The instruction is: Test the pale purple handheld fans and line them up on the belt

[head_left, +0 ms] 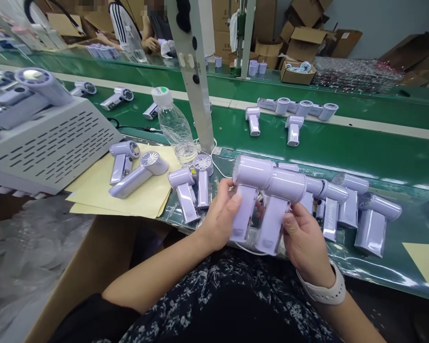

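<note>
Dark floral clothing (214, 305) fills the foreground, below the near edge of a green-topped bench (393, 267). Left hand (218, 216): thumb and fingers pinch the handle of the first lavender fan (248, 195), just below its barrel. Right hand (305, 236), with a pale watch strap (327, 288) at the wrist: thumb and fingers pinch the outer side of the handle of the second lavender fan (282, 205). Both fans are held upright side by side over the bench's near edge, barrels meeting, handles apart. Similar fans (373, 226) stand along that edge to the right. Toward the bench's far edge, on the left, a clear bottle (177, 126) stands behind two more fans (183, 193); beside these, yellow paper (93, 190) bears another pair (139, 176). Beyond the far edge, a green conveyor belt (361, 138) carries further fans (293, 131).
</note>
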`<state>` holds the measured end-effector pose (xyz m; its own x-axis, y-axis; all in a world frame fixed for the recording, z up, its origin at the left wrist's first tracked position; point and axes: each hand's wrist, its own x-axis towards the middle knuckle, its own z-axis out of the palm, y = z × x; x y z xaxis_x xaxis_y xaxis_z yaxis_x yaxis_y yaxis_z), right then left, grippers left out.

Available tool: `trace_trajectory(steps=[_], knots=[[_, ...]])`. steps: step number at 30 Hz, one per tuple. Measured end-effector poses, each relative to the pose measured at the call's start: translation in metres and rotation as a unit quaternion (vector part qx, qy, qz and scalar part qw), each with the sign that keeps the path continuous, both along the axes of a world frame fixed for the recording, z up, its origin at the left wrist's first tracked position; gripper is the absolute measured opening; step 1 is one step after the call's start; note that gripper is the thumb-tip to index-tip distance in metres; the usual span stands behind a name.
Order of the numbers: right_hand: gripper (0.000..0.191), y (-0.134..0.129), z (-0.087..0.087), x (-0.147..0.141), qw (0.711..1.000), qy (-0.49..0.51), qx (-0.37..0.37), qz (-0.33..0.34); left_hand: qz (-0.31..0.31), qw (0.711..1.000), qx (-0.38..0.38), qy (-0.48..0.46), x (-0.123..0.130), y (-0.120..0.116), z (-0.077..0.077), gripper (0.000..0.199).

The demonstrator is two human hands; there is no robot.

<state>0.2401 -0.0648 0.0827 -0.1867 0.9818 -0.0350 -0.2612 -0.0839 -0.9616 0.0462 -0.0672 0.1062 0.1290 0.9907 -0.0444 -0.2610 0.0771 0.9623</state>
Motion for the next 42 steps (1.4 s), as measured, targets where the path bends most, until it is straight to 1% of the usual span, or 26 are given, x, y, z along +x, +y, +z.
trace_trajectory(steps=[2,6,9,12,14,16,19,20,22,24,25,28,29,31,35,37,39,42], knots=[[0.052,-0.004,0.010,0.002,0.999,0.024,-0.029,0.013,-0.035,0.998,-0.012,-0.058,-0.002,-0.006,0.008,0.046],[0.056,-0.013,0.032,0.004,0.995,0.062,-0.068,0.023,-0.089,0.990,-0.027,-0.109,-0.007,-0.017,0.022,0.043],[0.055,-0.016,0.046,0.002,0.990,0.102,-0.085,0.045,-0.107,0.985,-0.045,-0.130,-0.008,-0.021,0.032,0.047],[0.043,-0.014,0.053,0.000,0.986,0.129,-0.097,0.050,-0.095,0.982,-0.060,-0.151,-0.005,-0.019,0.038,0.053],[0.031,-0.011,0.054,-0.002,0.983,0.147,-0.105,0.040,-0.081,0.982,-0.067,-0.156,-0.001,-0.016,0.038,0.055],[0.025,-0.008,0.055,-0.004,0.980,0.161,-0.112,0.035,-0.090,0.980,-0.078,-0.161,0.003,-0.013,0.035,0.060],[0.032,-0.005,0.057,-0.009,0.978,0.159,-0.129,0.050,-0.130,0.971,-0.100,-0.173,0.009,-0.011,0.030,0.062],[0.035,-0.005,0.058,-0.010,0.977,0.155,-0.134,0.055,-0.130,0.971,-0.104,-0.173,0.010,-0.010,0.029,0.062],[0.039,-0.006,0.060,-0.012,0.978,0.147,-0.136,0.060,-0.100,0.974,-0.111,-0.168,0.012,-0.010,0.028,0.059],[0.041,-0.007,0.061,-0.012,0.980,0.139,-0.128,0.064,-0.068,0.976,-0.118,-0.168,0.013,-0.008,0.029,0.052],[0.042,-0.008,0.062,-0.012,0.981,0.138,-0.122,0.067,-0.064,0.976,-0.120,-0.173,0.013,-0.008,0.030,0.048],[0.042,-0.008,0.061,-0.009,0.979,0.154,-0.113,0.070,-0.095,0.971,-0.107,-0.190,0.009,-0.008,0.033,0.034],[0.040,-0.008,0.061,-0.007,0.978,0.164,-0.111,0.062,-0.103,0.972,-0.098,-0.187,0.007,-0.008,0.033,0.032],[0.033,-0.008,0.060,-0.005,0.977,0.181,-0.109,0.039,-0.112,0.977,-0.079,-0.165,0.002,-0.010,0.031,0.037],[0.024,-0.009,0.059,-0.003,0.979,0.185,-0.078,-0.031,-0.092,0.989,-0.039,-0.107,-0.005,-0.011,0.025,0.044],[0.020,-0.010,0.060,-0.004,0.979,0.183,-0.069,-0.059,-0.094,0.989,-0.034,-0.110,-0.005,-0.011,0.022,0.042],[0.021,-0.011,0.060,-0.005,0.979,0.176,-0.076,-0.063,-0.108,0.985,-0.042,-0.132,-0.002,-0.010,0.021,0.043],[0.022,-0.011,0.058,-0.006,0.983,0.150,-0.083,-0.063,-0.109,0.981,-0.065,-0.149,0.001,-0.008,0.020,0.055]])
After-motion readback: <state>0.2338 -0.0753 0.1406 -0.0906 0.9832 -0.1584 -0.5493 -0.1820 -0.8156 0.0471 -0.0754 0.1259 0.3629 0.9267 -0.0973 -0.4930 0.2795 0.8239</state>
